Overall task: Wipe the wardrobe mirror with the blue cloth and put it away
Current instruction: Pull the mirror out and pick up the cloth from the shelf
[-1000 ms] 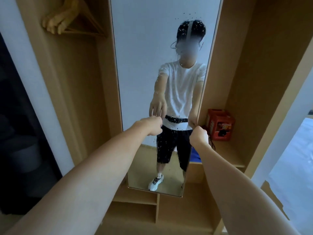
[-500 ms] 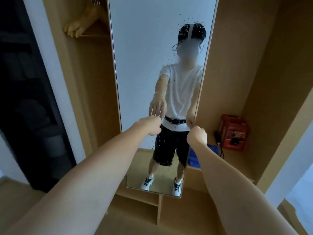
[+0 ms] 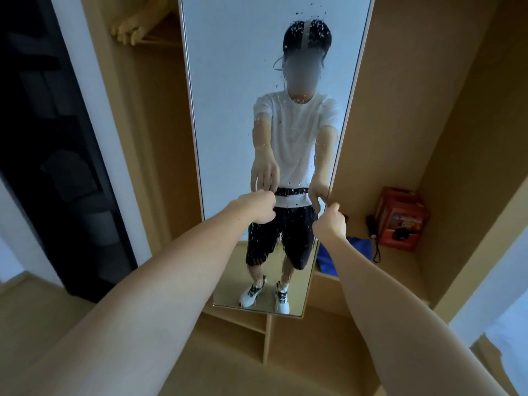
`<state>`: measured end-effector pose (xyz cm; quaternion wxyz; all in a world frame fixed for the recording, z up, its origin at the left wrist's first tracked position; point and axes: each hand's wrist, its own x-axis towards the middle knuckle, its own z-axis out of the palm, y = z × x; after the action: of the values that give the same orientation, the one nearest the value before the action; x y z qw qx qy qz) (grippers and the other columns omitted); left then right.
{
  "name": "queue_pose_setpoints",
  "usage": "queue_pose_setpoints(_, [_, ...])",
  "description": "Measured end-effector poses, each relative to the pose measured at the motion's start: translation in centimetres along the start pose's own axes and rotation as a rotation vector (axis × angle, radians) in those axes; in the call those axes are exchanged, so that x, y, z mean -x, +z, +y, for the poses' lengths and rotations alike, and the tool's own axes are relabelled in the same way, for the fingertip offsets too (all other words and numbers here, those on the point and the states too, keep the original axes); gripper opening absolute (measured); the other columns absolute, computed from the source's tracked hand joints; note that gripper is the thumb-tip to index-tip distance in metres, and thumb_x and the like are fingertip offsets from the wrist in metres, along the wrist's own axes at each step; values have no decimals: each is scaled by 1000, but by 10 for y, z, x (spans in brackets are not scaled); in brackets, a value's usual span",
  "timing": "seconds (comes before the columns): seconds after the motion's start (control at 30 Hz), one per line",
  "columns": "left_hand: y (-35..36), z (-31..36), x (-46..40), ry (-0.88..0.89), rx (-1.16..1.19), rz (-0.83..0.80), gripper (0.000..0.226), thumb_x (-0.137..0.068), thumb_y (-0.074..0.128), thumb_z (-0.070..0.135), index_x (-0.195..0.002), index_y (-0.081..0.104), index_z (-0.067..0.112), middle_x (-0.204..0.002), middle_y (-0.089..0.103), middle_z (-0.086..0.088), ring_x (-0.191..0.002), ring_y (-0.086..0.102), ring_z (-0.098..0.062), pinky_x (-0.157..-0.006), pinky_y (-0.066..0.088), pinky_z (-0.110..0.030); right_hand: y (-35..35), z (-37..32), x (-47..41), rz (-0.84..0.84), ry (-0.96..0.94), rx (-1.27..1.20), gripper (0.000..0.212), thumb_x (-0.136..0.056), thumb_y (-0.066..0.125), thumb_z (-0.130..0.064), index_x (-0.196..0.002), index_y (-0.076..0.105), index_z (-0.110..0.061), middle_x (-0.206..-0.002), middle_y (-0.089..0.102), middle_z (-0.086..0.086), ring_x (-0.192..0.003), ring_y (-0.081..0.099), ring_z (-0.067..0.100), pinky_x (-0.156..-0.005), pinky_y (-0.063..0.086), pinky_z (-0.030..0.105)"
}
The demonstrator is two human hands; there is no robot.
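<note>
Mirror [image 3: 243,115] swung more face-on, long axis vertical; R hand [image 3: 330,224] fingers pinch its edge, L hand [image 3: 258,208] curled, empty.

A red box [image 3: 400,218] stands on the wardrobe shelf [image 3: 400,267], black strap [image 3: 374,238] beside it.

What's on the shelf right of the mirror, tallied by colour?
Blue: 1, the blue cloth, partly hidden behind the right arm
Red: 1, a red box
Black: 1, a small black object with a cord
Total: 3
</note>
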<state>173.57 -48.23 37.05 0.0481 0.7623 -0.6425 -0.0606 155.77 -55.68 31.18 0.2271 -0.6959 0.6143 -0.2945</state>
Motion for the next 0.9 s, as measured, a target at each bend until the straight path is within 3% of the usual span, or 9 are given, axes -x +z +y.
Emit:
queue_pose_setpoints(0.1, [7, -1, -3, 6, 7, -26, 15, -91, 48, 13, -76, 49, 10, -75, 45, -4, -62, 41, -23, -59, 35, -33, 3, 7, 3, -2, 1, -28, 26, -90, 50, 3, -107, 34, -9, -109, 57, 21, -91, 58, 35, -65, 47, 39])
queue_pose_setpoints(0.3, [33, 2, -8, 74, 71, -81, 26, -88, 49, 12, -67, 35, 14, -65, 32, -3, -61, 31, -22, -61, 27, -35, 17, 33, 15, -52, 51, 86, 31, -90, 54, -3, -119, 45, -1, -120, 56, 20, -106, 56, 37, -71, 41, 35])
queue_pose_setpoints(0.47, [59, 21, -4, 164, 107, -148, 33, -87, 48, 7, -62, 28, 16, -60, 25, -2, -53, 23, -20, -57, 21, -33, 23, 60, 30, -109, 44, 187, 18, -90, 51, -4, -108, 50, -1, -115, 59, 21, -95, 54, 33, -68, 37, 34])
queue_pose_setpoints(0.57, [80, 35, -2, 198, 103, -175, 30, -86, 48, 7, -62, 31, 15, -61, 31, -4, -53, 27, -20, -56, 25, -34, 23, 77, 43, -101, 38, 230, 22, -90, 51, -2, -111, 53, 1, -108, 58, 16, -98, 55, 32, -68, 39, 33])
queue_pose_setpoints(0.67, [103, 52, 0, 232, 85, -225, 27, -89, 49, 14, -65, 40, 12, -69, 45, -7, -53, 44, -28, -57, 34, -35, 23, 101, 54, -122, 54, 284, 12, -87, 48, -1, -98, 55, -2, -93, 57, 11, -88, 54, 30, -63, 39, 31])
queue_pose_setpoints(0.7, [111, 59, 1, 252, 87, -242, 25, -89, 49, 15, -65, 42, 12, -74, 47, -8, -57, 49, -35, -59, 35, -36, 22, 109, 56, -125, 73, 292, 10, -86, 47, 0, -92, 53, -4, -88, 56, 9, -83, 53, 29, -60, 39, 30])
queue_pose_setpoints(0.73, [119, 65, 2, 271, 89, -259, 24, -89, 49, 14, -65, 42, 13, -78, 48, -9, -104, 45, -34, -60, 35, -37, 22, 117, 57, -124, 94, 293, 10, -85, 46, 1, -89, 52, -6, -85, 55, 7, -78, 51, 26, -57, 38, 30])
queue_pose_setpoints(0.77, [127, 72, 2, 284, 87, -270, 22, -88, 49, 14, -67, 44, 13, -81, 49, -9, -70, 27, -17, -61, 34, -37, 20, 124, 58, -122, 112, 293, 11, -85, 46, 2, -87, 51, -7, -82, 54, 5, -74, 49, 23, -54, 36, 29])
queue_pose_setpoints(0.9, [153, 100, -4, 303, 54, -285, 6, -86, 52, 14, -81, 52, 11, -90, 57, -8, -66, 54, -27, -58, 38, -36, 17, 150, 51, -124, 133, 300, 14, -84, 44, 2, -86, 52, -9, -81, 53, 4, -75, 52, 25, -55, 40, 30])
